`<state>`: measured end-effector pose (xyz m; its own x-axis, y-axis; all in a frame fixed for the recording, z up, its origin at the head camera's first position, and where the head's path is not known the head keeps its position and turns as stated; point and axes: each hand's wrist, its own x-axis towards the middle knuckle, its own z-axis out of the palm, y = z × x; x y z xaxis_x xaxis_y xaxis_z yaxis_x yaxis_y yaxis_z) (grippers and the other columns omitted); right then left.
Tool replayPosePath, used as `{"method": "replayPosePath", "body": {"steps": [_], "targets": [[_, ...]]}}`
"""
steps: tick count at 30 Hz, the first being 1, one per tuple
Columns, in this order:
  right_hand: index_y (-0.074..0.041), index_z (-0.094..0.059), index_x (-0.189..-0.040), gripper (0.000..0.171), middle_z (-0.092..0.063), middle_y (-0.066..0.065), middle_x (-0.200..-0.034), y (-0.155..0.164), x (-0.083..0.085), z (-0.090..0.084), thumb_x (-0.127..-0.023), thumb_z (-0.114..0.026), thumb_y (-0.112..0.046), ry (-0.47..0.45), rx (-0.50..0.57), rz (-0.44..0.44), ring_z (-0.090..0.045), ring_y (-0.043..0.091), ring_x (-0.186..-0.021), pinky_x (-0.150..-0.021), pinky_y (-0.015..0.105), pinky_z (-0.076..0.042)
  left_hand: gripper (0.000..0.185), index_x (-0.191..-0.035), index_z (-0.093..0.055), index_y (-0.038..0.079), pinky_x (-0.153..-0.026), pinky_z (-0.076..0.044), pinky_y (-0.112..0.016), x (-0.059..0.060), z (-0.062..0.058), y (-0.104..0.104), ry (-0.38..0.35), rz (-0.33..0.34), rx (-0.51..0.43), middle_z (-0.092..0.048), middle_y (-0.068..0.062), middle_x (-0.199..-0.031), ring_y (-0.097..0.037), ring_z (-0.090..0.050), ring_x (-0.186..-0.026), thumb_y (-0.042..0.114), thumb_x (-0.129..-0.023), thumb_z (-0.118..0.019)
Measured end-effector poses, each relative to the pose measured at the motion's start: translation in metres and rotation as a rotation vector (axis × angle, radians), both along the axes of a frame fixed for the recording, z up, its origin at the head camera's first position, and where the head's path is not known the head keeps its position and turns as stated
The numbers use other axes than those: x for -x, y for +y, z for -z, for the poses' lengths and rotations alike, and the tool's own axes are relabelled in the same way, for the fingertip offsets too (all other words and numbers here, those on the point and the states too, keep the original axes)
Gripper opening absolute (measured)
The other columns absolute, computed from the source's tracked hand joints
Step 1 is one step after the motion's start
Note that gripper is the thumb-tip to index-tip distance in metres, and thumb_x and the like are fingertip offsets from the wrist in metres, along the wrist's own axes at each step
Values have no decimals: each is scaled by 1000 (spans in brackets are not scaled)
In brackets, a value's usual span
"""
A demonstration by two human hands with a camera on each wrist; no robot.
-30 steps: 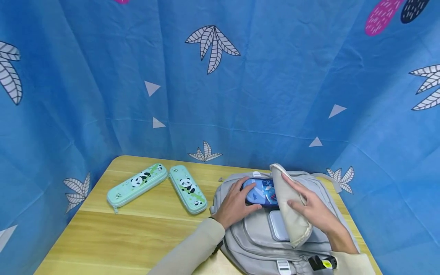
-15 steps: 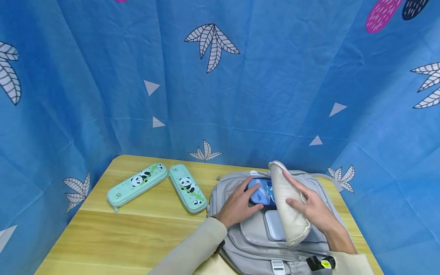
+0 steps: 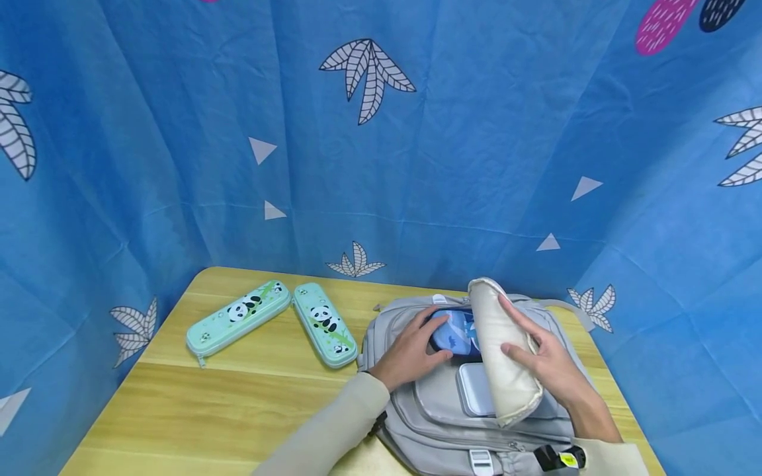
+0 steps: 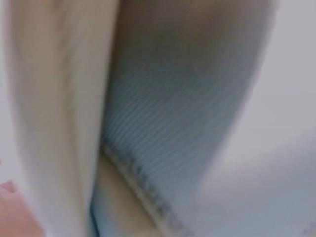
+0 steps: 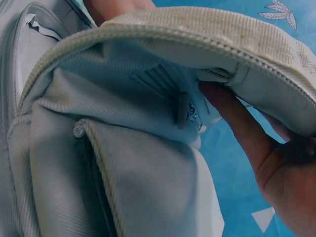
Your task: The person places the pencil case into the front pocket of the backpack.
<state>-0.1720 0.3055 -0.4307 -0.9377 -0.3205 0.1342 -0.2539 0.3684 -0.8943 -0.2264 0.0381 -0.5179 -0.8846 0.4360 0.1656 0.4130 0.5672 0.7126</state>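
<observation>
A grey backpack (image 3: 434,403) lies on the table, its pale zip-edged flap (image 3: 506,357) raised. My right hand (image 3: 550,363) grips this flap between thumb and fingers; in the right wrist view the thumb (image 5: 237,118) reaches under its curved zip edge. With thumb and fingers on either side, my left hand (image 3: 411,350) holds the near end of a blue printed pencil case (image 3: 454,332). The flap hides the case's other end. Close, blurred grey bag fabric (image 4: 168,108) fills most of the left wrist view.
Two mint-green panda pencil cases (image 3: 238,315) (image 3: 325,325) lie on the wooden table (image 3: 196,410) to the left. A pale rounded rectangle (image 3: 476,390) shows on the bag below the blue case. A blue patterned curtain (image 3: 381,165) hangs behind the table.
The blue pencil case and my left hand have shifted slightly right, so the flap covers more of the case. The backpack's left side has moved a little left. The right hand keeps its grip.
</observation>
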Motion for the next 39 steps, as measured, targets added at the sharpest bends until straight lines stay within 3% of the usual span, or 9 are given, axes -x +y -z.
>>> {"method": "replayPosePath", "body": {"steps": [5,7,14,17,22,30,39], "targets": [[-22,-28,-174,77,-11,13,-183,6,0,4,-108,-64,-7,3,38,15,-26,-10,-154,-112,5,-36,72,-166,-47,26,-128,-43,-51,1,-4,-3,-47,-36,-19,-38,-3,-176,-28,-43,-160,39,-103,-78],[-21,-28,-174,77,-10,9,-184,8,-1,6,-108,-64,-6,-6,73,18,-26,-11,-153,-112,5,-37,72,-166,-47,25,-128,-42,-50,1,-5,-5,-67,-47,-36,-41,-3,-174,-28,-44,-159,39,-103,-78],[-24,-24,-175,81,-5,-4,-186,11,-2,12,-107,-63,-2,-87,218,50,-13,26,-168,-105,17,-53,68,-165,-49,21,-115,-55,-36,2,-9,-13,-125,-74,-96,-53,-5,-166,-21,-64,-138,35,-104,-76],[-25,-24,-175,82,-3,-2,-186,13,-2,13,-107,-63,-2,-100,244,65,-23,18,-164,-102,20,-57,67,-165,-49,22,-112,-57,-34,3,-9,-15,-158,-80,-105,-55,-4,-165,-19,-67,-134,35,-105,-75],[-29,-23,-175,83,2,5,-186,18,-3,17,-107,-62,0,-139,314,86,-43,-2,-140,-96,28,-63,66,-163,-52,24,-111,-58,-35,7,-6,-20,-186,-66,-114,-60,-4,-160,-20,-68,-134,36,-103,-77],[-30,-21,-176,85,4,0,-186,22,0,22,-108,-57,5,-169,444,77,-48,-2,-140,-97,28,-63,64,-161,-56,20,-108,-59,-33,10,-7,-22,-163,-40,-99,-63,-6,-158,-21,-70,-131,34,-103,-79],[-28,-21,-176,84,0,2,-185,20,3,20,-107,-56,6,-146,453,50,-53,-1,-139,-96,29,-64,65,-160,-56,20,-105,-60,-33,9,-16,-9,-119,-63,-35,-65,-5,-154,-18,-71,-127,32,-101,-81]]}}
